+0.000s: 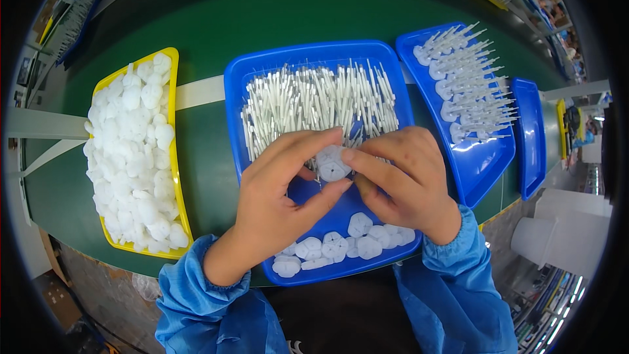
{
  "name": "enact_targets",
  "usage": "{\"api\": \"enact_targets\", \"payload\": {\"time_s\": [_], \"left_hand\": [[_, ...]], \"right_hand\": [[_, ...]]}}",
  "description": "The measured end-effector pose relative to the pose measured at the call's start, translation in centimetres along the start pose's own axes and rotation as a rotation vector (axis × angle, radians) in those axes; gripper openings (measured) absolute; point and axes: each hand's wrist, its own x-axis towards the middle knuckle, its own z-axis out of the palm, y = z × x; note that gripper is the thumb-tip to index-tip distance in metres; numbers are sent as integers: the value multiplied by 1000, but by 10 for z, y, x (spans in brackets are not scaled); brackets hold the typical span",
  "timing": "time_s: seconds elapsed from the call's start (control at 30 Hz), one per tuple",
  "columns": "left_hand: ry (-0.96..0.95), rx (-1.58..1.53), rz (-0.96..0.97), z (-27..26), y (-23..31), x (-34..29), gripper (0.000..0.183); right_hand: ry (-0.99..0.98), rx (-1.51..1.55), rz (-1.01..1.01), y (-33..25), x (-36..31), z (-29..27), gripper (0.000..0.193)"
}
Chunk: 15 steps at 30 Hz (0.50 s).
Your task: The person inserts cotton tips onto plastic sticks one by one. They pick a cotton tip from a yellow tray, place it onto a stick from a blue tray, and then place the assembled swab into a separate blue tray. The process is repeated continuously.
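Observation:
Over the middle blue tray (233, 101), my left hand (265, 190) grips a translucent white, petal-ribbed plastic disc (331, 164) by its edge, between thumb and fingers. My right hand (409, 177) pinches the same disc from the right, its index fingertip on the rim. Whether those right fingers also hold a thin stick behind it cannot be made out. Many slim white sticks with fine wire ends (308, 98) lie side by side in the tray beyond my hands. Several loose white discs (334, 247) rest along its near edge, below my wrists.
To the left, a yellow tray (174, 85) is heaped with white discs (134, 157). At right, a blue tray (485, 170) carries rows of discs with sticks attached (458, 92); a narrower blue tray (532, 137) stands beside it. Everything sits on a green tabletop (295, 13).

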Motion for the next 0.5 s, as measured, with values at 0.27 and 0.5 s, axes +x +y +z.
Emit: {"api": "enact_targets", "payload": {"time_s": [0.27,0.5], "left_hand": [[4,-19,35,0,0,-1,61],[-8,38,68,1,2,-1,63]], "right_hand": [[52,134,38,-5,-11,1,50],[15,84,-26,-3,-12,-6,52]]}}
